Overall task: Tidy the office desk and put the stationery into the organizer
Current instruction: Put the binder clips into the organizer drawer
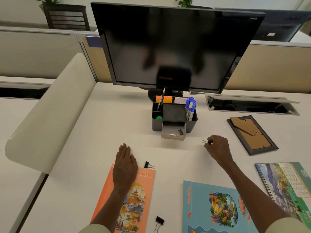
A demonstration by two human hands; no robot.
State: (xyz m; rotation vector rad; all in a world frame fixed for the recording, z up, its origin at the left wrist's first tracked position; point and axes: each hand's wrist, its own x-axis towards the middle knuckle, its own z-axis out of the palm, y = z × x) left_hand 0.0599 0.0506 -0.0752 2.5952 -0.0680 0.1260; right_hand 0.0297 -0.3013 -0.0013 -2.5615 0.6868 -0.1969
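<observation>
white desk (104, 125) between low partitions; monitor (170, 47) at twelve o'clock, organizer (173, 113) before it. left hand (125, 165) spread flat on the orange notebook (134, 199); right hand (218, 147) pinching a binder clip (205, 142).

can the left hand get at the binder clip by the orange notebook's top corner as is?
Probably yes. The left hand lies flat and empty on the orange notebook, and the binder clip sits uncovered just beside it with nothing between.

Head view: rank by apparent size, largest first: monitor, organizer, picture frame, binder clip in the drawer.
1. monitor
2. organizer, picture frame: look alike in area, so unranked
3. binder clip in the drawer
</observation>
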